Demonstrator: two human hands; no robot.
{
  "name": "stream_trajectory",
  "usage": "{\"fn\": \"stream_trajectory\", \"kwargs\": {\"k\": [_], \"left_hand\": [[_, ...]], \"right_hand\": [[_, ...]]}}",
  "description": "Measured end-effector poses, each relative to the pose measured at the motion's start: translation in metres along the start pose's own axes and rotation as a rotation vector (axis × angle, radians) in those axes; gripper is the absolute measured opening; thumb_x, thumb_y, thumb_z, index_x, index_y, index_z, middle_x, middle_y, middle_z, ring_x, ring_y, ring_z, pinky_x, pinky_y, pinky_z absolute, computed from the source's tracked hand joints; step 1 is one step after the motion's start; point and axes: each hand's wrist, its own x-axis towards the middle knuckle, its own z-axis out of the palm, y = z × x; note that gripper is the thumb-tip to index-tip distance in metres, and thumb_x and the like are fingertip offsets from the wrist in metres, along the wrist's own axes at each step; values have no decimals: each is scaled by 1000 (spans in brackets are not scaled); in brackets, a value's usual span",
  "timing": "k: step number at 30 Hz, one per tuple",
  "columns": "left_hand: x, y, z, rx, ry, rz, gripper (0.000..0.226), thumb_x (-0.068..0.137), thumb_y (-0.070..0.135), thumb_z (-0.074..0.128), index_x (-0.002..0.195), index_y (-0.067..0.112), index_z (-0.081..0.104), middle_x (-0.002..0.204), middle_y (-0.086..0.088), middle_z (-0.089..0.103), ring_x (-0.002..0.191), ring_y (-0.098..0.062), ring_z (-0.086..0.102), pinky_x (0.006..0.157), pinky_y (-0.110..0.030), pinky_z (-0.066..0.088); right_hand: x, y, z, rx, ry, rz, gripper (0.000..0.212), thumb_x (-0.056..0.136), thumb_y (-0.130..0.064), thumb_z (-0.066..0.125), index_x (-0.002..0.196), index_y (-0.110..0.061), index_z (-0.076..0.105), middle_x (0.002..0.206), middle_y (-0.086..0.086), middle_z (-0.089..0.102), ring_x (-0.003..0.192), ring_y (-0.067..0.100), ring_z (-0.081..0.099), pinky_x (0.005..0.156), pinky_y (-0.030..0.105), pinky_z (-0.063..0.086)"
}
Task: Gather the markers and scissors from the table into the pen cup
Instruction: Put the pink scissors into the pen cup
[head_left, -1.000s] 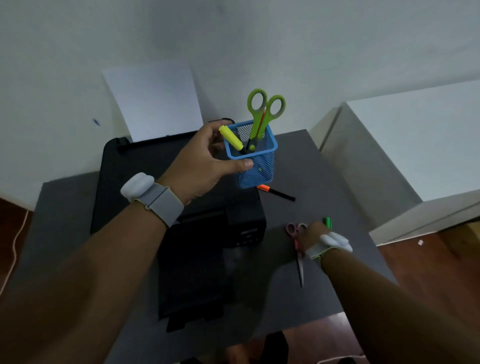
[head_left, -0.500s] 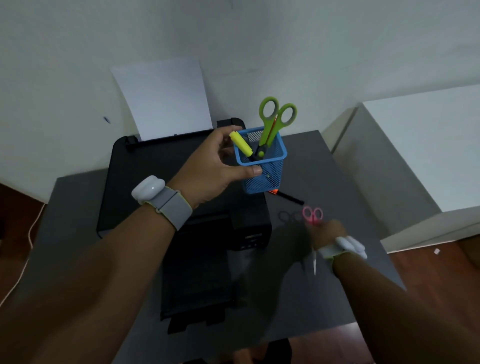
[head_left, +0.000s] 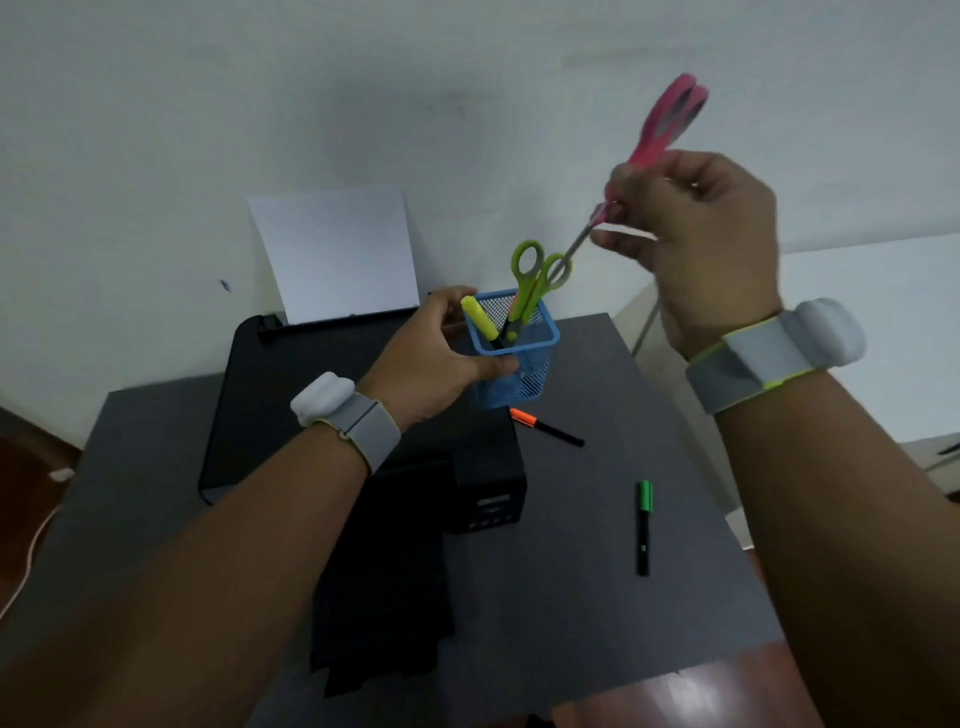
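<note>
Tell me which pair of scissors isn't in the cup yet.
The pink scissors, held in the right hand above the pen cup; the green scissors stand inside it.

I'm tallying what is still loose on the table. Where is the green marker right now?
The green marker lies on the right side of the grey table, right of the black printer and nearer the camera than the orange marker.

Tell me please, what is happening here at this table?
A person is tidying stationery into a blue mesh pen cup. The left hand holds the cup, which already has green scissors and a yellow highlighter. The right hand holds pink scissors above it, blades down. An orange marker and a green marker lie on the table.
</note>
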Motion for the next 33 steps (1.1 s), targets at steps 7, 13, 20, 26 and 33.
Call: {"fn": "stream_trajectory", "kwargs": {"k": [7,13,20,26,33], "left_hand": [[-5,7,-2,-20,34,25,89,65,29,92,141,27,45,135,8,60,125,-10,58,104,-40,53],[-9,8,-2,-4,37,25,88,68,26,91,143,26,43,136,7,58,126,-11,56,102,-33,53],[-7,8,-3,-16,42,29,84,71,25,89,142,25,44,135,9,57,126,-11,55,98,-27,52],[-1,6,6,3,31,36,82,72,30,88,141,25,45,138,7,57,127,-12,56,104,-35,52],[12,2,28,-15,27,18,80,73,29,87,140,26,44,133,11,57,124,-9,56,106,-37,50]], "right_hand": [[-30,34,18,-300,-92,80,24,79,-19,81,98,-6,72,86,13,78,79,34,77,78,53,62],[-38,44,18,-430,-157,43,18,80,-20,81,97,-13,76,78,-6,77,70,4,71,74,31,60],[-37,46,1,-543,-217,18,20,79,-17,79,98,-21,77,81,-11,72,55,1,46,59,21,43],[-20,64,-48,-456,17,202,31,82,-24,78,111,-12,73,84,5,73,68,13,61,67,35,53],[-26,185,-122,-943,103,624,36,84,-40,70,92,-6,77,82,16,73,77,34,69,74,40,61]]}}
